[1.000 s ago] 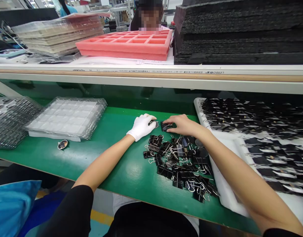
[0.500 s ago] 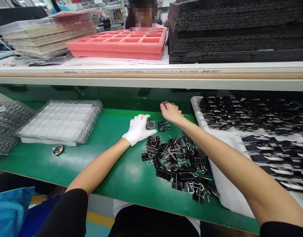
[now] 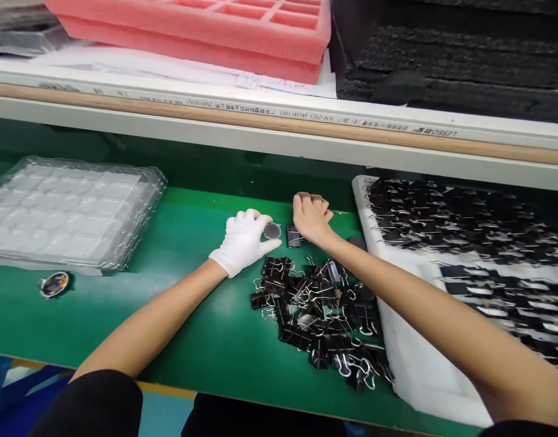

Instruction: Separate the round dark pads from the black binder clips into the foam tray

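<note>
My left hand (image 3: 245,241), in a white glove, lies on the green table with thumb and forefinger closed around the rim of a small round piece (image 3: 272,231) with a grey face and metallic edge. Just right of it sits a single black binder clip (image 3: 293,237), its wire handles partly behind my right hand (image 3: 312,218). That bare hand is closed, fingers curled in and turned away, so what they hold, if anything, is hidden. Below both hands spreads a heap of black binder clips (image 3: 319,303) with silver handles.
At left are clear plastic trays (image 3: 70,212) and an oval metallic piece (image 3: 54,284). To the right, a white-lined tray (image 3: 413,340) carries rows of clipped pieces. Across the back runs a shelf edge (image 3: 261,130) holding pink foam (image 3: 242,42) and black foam (image 3: 443,60).
The view has tilted down and come closer. My right hand is now nearer the single binder clip, covering part of its handles. My left hand stays around the round piece.
</note>
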A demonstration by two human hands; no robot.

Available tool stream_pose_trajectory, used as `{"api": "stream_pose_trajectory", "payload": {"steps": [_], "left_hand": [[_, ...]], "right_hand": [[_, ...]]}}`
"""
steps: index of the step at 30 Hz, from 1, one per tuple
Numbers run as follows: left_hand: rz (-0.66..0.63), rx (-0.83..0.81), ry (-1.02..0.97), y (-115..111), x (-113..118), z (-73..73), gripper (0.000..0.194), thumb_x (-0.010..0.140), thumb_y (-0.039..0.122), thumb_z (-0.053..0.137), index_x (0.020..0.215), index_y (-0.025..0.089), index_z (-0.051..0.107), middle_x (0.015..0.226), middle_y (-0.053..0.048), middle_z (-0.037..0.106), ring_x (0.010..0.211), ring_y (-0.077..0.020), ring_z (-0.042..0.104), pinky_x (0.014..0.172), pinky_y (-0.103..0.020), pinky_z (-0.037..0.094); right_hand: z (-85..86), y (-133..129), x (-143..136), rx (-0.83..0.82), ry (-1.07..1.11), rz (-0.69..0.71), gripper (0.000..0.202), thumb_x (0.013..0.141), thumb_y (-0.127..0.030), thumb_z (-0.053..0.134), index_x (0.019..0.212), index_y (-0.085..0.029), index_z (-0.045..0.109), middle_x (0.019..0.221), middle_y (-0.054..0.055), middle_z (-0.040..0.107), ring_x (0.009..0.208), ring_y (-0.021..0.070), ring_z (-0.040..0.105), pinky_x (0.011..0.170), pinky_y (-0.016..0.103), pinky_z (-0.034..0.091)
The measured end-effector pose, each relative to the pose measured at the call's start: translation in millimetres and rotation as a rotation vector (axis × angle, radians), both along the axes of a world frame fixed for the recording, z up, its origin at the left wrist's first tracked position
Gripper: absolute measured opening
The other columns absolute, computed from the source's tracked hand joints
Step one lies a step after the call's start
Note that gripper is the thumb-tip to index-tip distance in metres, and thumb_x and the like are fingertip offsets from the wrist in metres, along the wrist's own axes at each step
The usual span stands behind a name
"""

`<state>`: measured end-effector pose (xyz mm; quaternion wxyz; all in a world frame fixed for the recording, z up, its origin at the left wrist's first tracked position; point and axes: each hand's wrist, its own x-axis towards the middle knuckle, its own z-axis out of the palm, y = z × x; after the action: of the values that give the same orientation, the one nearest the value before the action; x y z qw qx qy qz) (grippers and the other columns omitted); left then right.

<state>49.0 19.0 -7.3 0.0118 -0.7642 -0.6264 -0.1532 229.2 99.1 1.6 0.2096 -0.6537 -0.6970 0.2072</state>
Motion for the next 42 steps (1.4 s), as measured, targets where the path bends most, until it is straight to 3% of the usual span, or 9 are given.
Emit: {"api": "stream_pose_trajectory", "payload": {"steps": [2, 8, 19, 33, 42], "left_hand": [[-0.07, -0.027, 0.024, 2, -4, 0.7, 0.043, 0.092, 0.06, 0.069, 0.119, 0.027, 0.068, 0.121, -0.009, 0.066, 0.112, -0.0307, 0.058, 0.091, -0.043, 0.041], [-0.18, -0.007, 0.085, 6, -6, 1.3, 0.048, 0.093, 0.062, 0.068, 0.118, 0.021, 0.067, 0.121, -0.011, 0.069, 0.11, -0.0304, 0.059, 0.089, -0.042, 0.039], [-0.211, -0.014, 0.044, 14, 7, 0.1, 0.046, 0.096, 0.059, 0.067, 0.123, 0.022, 0.066, 0.126, -0.01, 0.068, 0.115, -0.0296, 0.061, 0.092, -0.041, 0.039], [-0.275, -0.025, 0.011, 16, 4, 0.3, 0.049, 0.096, 0.056, 0.068, 0.129, 0.021, 0.064, 0.128, -0.01, 0.069, 0.119, -0.029, 0.061, 0.092, -0.04, 0.039], [-0.283, -0.002, 0.094, 15, 7, -1.2, 0.052, 0.096, 0.063, 0.063, 0.126, 0.021, 0.065, 0.124, -0.012, 0.068, 0.111, -0.0305, 0.06, 0.088, -0.04, 0.038]], "right_hand": [[-2.9, 0, 1, 0.001, 0.002, -0.025, 0.055, 0.107, -0.052, 0.018, 0.143, -0.028, 0.052, 0.152, 0.016, 0.044, 0.145, 0.0352, 0.033, 0.119, 0.063, 0.027], [-15.2, 5, 5, 0.055, 0.006, -0.053, 0.055, 0.107, -0.052, 0.02, 0.144, -0.026, 0.052, 0.153, 0.016, 0.043, 0.146, 0.0339, 0.032, 0.119, 0.063, 0.025], [-30.5, 9, 9, 0.174, 0.049, -0.053, 0.056, 0.106, -0.055, 0.019, 0.142, -0.025, 0.05, 0.149, 0.018, 0.045, 0.143, 0.0364, 0.035, 0.116, 0.066, 0.027], [-27.9, 6, 9, 0.155, 0.047, -0.084, 0.058, 0.107, -0.056, 0.015, 0.139, -0.025, 0.053, 0.146, 0.017, 0.047, 0.142, 0.0345, 0.038, 0.116, 0.063, 0.028], [-26.0, 3, 10, 0.171, 0.013, -0.081, 0.058, 0.107, -0.054, 0.013, 0.138, -0.025, 0.053, 0.146, 0.017, 0.049, 0.142, 0.0333, 0.039, 0.116, 0.061, 0.028]]}}
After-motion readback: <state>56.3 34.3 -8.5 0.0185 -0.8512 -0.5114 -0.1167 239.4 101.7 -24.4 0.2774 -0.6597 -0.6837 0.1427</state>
